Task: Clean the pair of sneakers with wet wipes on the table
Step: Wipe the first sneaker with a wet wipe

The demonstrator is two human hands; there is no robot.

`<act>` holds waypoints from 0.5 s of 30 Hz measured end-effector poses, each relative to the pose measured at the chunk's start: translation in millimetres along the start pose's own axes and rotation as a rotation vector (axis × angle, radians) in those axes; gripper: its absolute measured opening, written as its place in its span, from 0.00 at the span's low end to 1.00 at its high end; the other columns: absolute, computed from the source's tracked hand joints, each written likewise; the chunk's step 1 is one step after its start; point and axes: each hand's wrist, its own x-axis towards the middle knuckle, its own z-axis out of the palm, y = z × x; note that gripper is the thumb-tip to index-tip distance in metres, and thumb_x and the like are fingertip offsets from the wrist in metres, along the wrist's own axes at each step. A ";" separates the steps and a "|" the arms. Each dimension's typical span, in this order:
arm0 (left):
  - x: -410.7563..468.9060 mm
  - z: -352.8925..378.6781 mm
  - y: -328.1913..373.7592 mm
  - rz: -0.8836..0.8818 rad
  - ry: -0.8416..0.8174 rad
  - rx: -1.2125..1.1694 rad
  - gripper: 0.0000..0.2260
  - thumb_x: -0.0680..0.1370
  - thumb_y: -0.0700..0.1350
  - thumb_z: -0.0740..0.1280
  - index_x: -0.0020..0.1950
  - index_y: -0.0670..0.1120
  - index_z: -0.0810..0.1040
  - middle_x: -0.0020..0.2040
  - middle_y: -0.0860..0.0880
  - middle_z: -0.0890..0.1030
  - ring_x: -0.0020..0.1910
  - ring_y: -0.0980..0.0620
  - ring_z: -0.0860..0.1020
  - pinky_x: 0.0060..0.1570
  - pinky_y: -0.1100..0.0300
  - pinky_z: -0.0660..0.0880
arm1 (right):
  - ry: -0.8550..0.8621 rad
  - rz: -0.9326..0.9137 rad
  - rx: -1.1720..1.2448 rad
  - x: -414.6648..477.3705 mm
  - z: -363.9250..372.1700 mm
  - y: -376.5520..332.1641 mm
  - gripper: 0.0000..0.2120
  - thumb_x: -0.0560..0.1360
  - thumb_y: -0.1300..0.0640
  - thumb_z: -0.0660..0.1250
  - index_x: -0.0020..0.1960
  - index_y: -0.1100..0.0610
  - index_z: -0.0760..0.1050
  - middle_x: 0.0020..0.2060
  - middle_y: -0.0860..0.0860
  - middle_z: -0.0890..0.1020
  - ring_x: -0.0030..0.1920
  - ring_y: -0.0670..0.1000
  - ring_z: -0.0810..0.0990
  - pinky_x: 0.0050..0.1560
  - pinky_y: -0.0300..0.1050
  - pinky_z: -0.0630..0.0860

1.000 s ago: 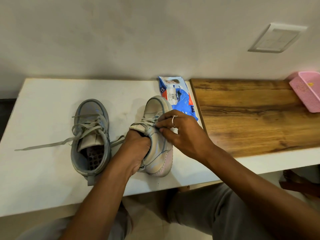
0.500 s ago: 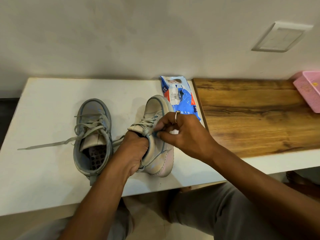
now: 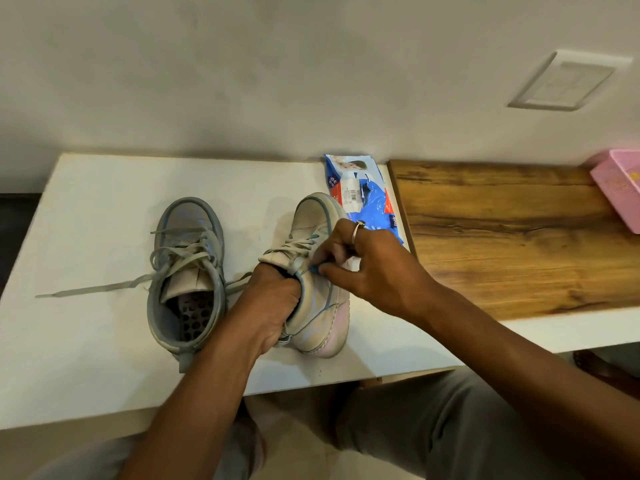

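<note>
While the person sits at the white table [image 3: 86,341], their left hand [image 3: 273,306] is pushed into the mouth of a pale grey lace-up sneaker with a pinkish sole [image 3: 317,220]. Its fingers are buried inside, out of my sight, gripping the shoe by the collar so that it stands tipped onto its side near the table's front edge, toe towards the wall. Their right hand [image 3: 374,268], a silver ring [image 3: 357,232] on one finger, has its fingers curled tight and pinches a crumpled white wet wipe [image 3: 351,263] against the shoe's side, just below the laces. Just left of it, a matching blue-grey sneaker [image 3: 187,244] sits upright on the table, untouched, one loose lace trailing off to the left. Behind the right hand, by the wall, lies a blue plastic pack of wipes [image 3: 367,199], flat on the table. Beside the pack a brown wooden board [image 3: 502,244] covers the table's right part, with a pink plastic basket [image 3: 620,188] at its far right end.
</note>
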 end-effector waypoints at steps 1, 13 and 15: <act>-0.8 1.1 1.0 -0.001 -0.008 -0.002 0.17 0.75 0.28 0.61 0.54 0.47 0.79 0.50 0.47 0.83 0.51 0.49 0.81 0.51 0.57 0.78 | 0.002 -0.018 -0.050 4.0 -1.8 3.4 0.14 0.75 0.64 0.69 0.38 0.56 0.65 0.44 0.52 0.84 0.51 0.43 0.82 0.51 0.47 0.77; -4.4 3.9 5.6 -0.041 0.053 0.034 0.12 0.74 0.33 0.67 0.50 0.49 0.79 0.44 0.52 0.81 0.42 0.55 0.79 0.38 0.64 0.74 | 0.098 0.054 -0.256 38.9 -9.7 17.9 0.14 0.75 0.56 0.72 0.59 0.52 0.75 0.51 0.46 0.80 0.52 0.45 0.79 0.51 0.34 0.76; -4.3 4.5 5.6 -0.042 0.066 0.030 0.11 0.74 0.34 0.68 0.45 0.51 0.77 0.42 0.53 0.81 0.41 0.56 0.78 0.36 0.65 0.72 | 0.108 0.079 -0.196 37.5 -8.5 15.6 0.12 0.74 0.57 0.73 0.55 0.52 0.75 0.47 0.44 0.80 0.48 0.45 0.80 0.46 0.29 0.76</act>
